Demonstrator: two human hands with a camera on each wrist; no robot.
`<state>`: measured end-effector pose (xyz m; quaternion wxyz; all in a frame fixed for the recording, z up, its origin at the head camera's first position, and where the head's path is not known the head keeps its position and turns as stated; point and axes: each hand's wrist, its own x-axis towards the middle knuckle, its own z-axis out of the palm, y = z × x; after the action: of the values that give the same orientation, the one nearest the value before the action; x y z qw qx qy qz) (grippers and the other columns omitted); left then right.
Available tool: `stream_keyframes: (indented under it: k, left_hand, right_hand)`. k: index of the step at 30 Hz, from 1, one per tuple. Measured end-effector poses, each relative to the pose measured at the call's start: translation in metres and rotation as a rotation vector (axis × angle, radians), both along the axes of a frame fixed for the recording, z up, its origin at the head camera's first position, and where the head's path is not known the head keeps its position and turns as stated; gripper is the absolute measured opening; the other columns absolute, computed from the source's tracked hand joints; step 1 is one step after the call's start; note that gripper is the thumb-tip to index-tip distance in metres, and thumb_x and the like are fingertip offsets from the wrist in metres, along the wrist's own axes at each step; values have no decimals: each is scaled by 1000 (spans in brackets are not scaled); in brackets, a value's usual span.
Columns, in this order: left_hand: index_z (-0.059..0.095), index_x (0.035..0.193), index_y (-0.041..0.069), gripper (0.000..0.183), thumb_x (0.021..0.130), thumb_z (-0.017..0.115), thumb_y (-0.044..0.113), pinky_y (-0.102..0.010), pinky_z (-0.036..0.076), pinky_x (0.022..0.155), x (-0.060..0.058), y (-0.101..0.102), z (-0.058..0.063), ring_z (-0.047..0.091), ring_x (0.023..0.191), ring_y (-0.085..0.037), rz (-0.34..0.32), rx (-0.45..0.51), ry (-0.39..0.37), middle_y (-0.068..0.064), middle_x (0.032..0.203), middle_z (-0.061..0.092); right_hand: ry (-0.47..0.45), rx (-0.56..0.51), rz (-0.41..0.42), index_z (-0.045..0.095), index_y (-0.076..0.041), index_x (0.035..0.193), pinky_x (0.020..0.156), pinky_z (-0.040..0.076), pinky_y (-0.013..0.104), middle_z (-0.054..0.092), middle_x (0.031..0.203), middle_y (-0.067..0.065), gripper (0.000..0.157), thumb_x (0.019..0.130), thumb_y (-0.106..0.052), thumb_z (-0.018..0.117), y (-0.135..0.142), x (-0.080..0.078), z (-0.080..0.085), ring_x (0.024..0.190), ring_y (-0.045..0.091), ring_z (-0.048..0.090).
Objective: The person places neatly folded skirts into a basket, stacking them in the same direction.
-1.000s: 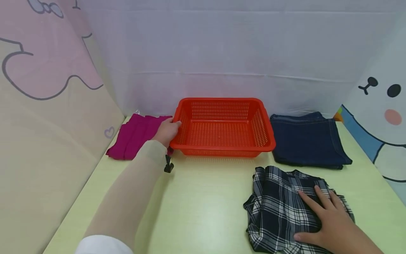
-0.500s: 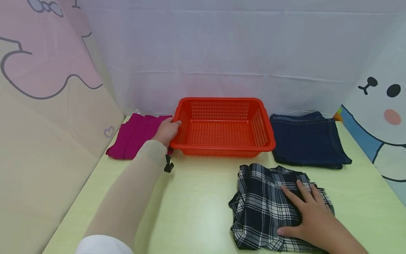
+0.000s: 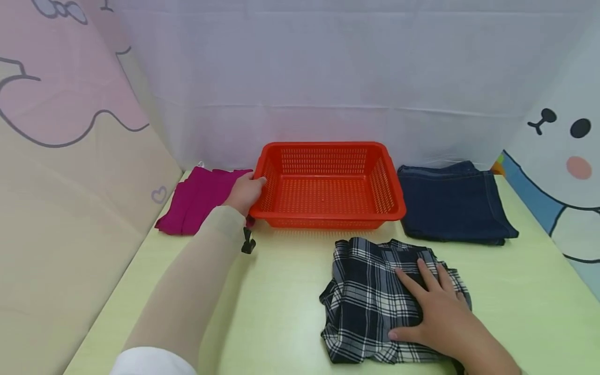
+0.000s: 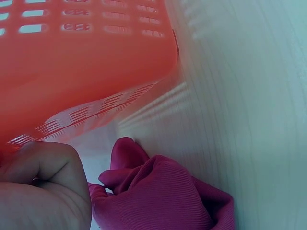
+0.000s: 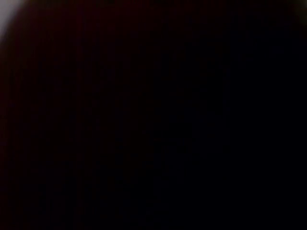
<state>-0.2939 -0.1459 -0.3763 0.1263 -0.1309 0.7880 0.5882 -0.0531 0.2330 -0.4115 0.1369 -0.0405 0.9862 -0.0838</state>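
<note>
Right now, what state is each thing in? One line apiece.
Red basket: upright, empty, gripped at its left rim
Plaid cloth: folded, edges uneven, flat under the right hand
Dark blue denim: folded, right of the basket
Magenta cloth: folded, left of the basket, partly hidden by the left hand
Left hand: gripping the basket rim
Right hand: fingers spread, resting on the plaid cloth

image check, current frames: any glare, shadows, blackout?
Head: clear, soft glare on the table, faint shadow beside the left sleeve; left wrist: slightly soft, light streaks beside the basket; right wrist: nearly black, paler upper-left corner, nothing recognisable.
</note>
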Motion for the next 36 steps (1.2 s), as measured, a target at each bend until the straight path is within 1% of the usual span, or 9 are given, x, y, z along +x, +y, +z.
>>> stream_keyframes:
  k: [5,11,16,22,29,36]
  left_hand:
    - [41,136,21,44,96,51,36,-43,56,63,1,-2,1,60,103,-33,-2,-3,-1,-10,123,55]
    - [41,137,20,44,96,50,35,-46,55,67,0,-2,0,60,104,-33,-3,-1,2,-12,124,55]
    - [41,136,21,44,96,51,37,-46,55,69,0,-2,0,60,103,-32,-2,-9,4,-11,124,55]
    - [40,138,21,46,96,50,38,-46,55,70,0,-1,-1,59,103,-32,-4,-17,5,-11,125,55]
    - [40,137,23,48,95,52,41,-44,56,67,1,0,-1,60,103,-31,1,-29,6,-8,125,55]
    - [40,138,24,49,94,53,41,-44,56,62,3,1,-2,61,101,-31,13,-14,10,-7,124,55]
  right_hand:
    - [9,-2,15,24,-34,148,82,17,81,13,152,22,125,41,-93,51,-15,-4,0,132,56,3]
    - [23,-25,40,25,-36,148,81,18,81,12,153,20,124,41,-93,51,-32,-8,1,133,54,3]
    - [19,-35,54,23,-37,148,81,18,82,9,154,18,123,42,-92,52,-45,-12,2,134,52,0]
    - [14,-33,58,23,-37,148,82,14,82,7,155,16,123,41,-91,53,-61,-16,3,135,51,-3]
    - [9,-16,56,22,-39,148,83,14,82,6,155,15,125,39,-92,52,-82,-21,1,135,50,-5]
    - [7,-9,71,20,-40,148,83,16,82,6,155,13,126,38,-91,54,-104,-29,0,136,49,-6]
